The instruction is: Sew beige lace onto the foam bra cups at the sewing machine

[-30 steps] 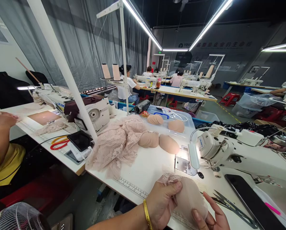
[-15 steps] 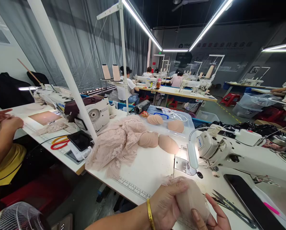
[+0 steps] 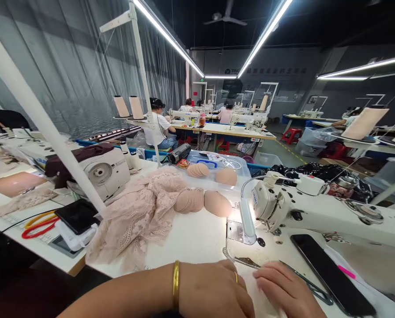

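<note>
The beige fabric cup (image 3: 257, 289) lies low at the front edge of the sewing table, mostly covered by my hands. My left hand (image 3: 213, 287), with a gold bangle and a ring, is closed on its left side, knuckles up and fingertips hidden. From the right, my right hand (image 3: 288, 287) grips it, fingers over the top and thumb out of sight. Just beyond them are the metal needle plate (image 3: 238, 232) and lit lamp (image 3: 247, 218) of the sewing machine (image 3: 296, 203). Scissors (image 3: 311, 282) lie partly hidden beside my right hand.
Beige lace (image 3: 134, 216) is heaped at left, beside stacked oval pads (image 3: 189, 201) and another pad pile (image 3: 218, 203). A black phone (image 3: 329, 271) lies at right. The white thread-stand pole (image 3: 45, 119) rises at left. People sit at machines farther back.
The view has swung right. My hands have lowered the fabric cup from a raised, tilted hold to the table, and my left hand has turned knuckles up.
</note>
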A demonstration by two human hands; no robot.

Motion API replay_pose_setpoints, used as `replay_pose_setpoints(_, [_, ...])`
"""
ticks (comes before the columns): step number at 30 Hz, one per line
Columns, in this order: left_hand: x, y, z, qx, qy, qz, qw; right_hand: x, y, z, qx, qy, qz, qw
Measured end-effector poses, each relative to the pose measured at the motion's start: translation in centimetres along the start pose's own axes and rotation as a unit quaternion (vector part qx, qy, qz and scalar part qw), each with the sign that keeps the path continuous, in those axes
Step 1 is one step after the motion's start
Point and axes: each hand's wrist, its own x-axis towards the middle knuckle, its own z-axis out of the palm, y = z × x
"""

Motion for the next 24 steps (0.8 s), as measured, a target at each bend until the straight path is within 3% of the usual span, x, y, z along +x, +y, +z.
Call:
replay_pose_setpoints(2, [1.1,-2.1,-0.7,0.149,-0.003,0.015,0.989,2.1,2.1,-1.2,-0.133,-0.056,-0.086,0.986])
replay_pose_setpoints(3, [1.7,-3.3,-1.1,0.195,0.001,0.009,0.981,3.0,2.9,-1.3,-0.17,-0.055,-0.103,0.979])
replay_pose_setpoints(8, [3.9,-7.2,-2.7,0.243,-0.032,-0.025,0.969,4.4,4.8,-0.6,-0.198,-0.031,-0.074,0.977])
replay_pose_setpoints(12, [3.9,-7.3,-2.5,0.261,0.005,0.001,0.965,3.3,5.0,-1.3,-0.156,-0.041,-0.087,0.983])
replay_pose_setpoints(15, [3.7,-7.1,-1.9,0.26,0.036,0.004,0.965,3.1,5.1,-1.6,-0.13,-0.055,-0.05,0.989])
replay_pose_setpoints(24, [3.9,-7.7,-1.1,0.262,0.071,-0.025,0.962,3.3,5.8,-1.4,-0.171,-0.053,-0.006,0.984])
